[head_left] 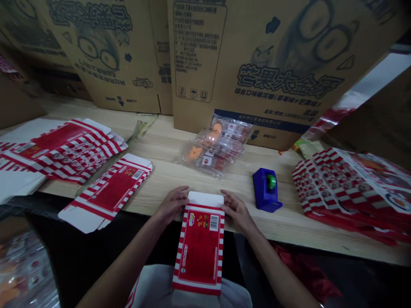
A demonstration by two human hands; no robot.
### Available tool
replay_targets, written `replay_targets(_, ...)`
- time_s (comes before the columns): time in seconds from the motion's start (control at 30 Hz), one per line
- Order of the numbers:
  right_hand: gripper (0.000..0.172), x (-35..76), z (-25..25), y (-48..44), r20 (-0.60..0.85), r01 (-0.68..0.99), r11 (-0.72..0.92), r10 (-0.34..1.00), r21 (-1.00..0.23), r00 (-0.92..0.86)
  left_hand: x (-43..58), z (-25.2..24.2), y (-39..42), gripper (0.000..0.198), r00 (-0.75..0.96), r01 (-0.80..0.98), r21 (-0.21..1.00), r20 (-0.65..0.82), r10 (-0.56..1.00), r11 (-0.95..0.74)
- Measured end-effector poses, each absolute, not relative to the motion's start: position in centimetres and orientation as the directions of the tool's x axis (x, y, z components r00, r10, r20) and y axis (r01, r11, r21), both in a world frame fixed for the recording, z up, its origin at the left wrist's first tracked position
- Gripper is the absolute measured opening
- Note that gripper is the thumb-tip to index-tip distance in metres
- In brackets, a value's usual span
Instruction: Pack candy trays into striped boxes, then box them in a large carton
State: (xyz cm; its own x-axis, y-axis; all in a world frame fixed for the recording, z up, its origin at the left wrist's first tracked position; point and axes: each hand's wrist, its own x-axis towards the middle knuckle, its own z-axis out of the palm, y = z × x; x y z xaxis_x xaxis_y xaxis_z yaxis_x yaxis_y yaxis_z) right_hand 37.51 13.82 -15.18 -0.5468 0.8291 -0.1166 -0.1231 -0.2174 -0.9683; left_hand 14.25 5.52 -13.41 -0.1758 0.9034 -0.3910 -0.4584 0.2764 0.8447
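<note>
A red and white striped carton (201, 248) stretches from the table edge towards my lap, its printed face with the barcode upward and a white flap at the far end. My left hand (175, 204) grips its far left corner by the flap, fingers closed on the edge. On the opposite corner my right hand (236, 209) pinches the flap's right side. Beyond my hands lie clear plastic packets (213, 149) with orange pieces and small printed cards inside. To the right of my right hand stands a blue tape dispenser (266, 190) with a green roll.
Flat striped cartons (73, 145) are stacked at the left, with another flat carton (115, 184) overhanging the table edge. More striped cartons (353, 188) are piled right. Large brown boxes (257, 64) line the back. Bagged packets (25, 269) sit at the lower left.
</note>
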Motion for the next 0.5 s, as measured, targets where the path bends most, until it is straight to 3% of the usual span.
replay_targets(0.1, 0.036, 37.6, -14.9, 14.2, -0.161, -0.077, -0.268, 0.758, -0.960, -0.631, 13.7, -13.3, 5.5, 0.043, -0.040, -0.433, 0.842, -0.374, 0.927, 0.321)
replay_targets(0.3, 0.025, 37.9, -14.8, 13.8, -0.118, 0.018, -0.134, 0.800, -0.991, -0.588, 14.5, -13.2, 4.7, 0.021, -0.144, -0.239, 0.954, -0.217, 0.965, 0.179)
replay_targets(0.5, 0.025, 37.9, -15.0, 13.5, -0.132, -0.002, -0.160, 0.820, -0.987, -0.557, 14.9, -12.5, 5.3, 0.011, -0.157, -0.226, 0.952, -0.245, 0.957, 0.206)
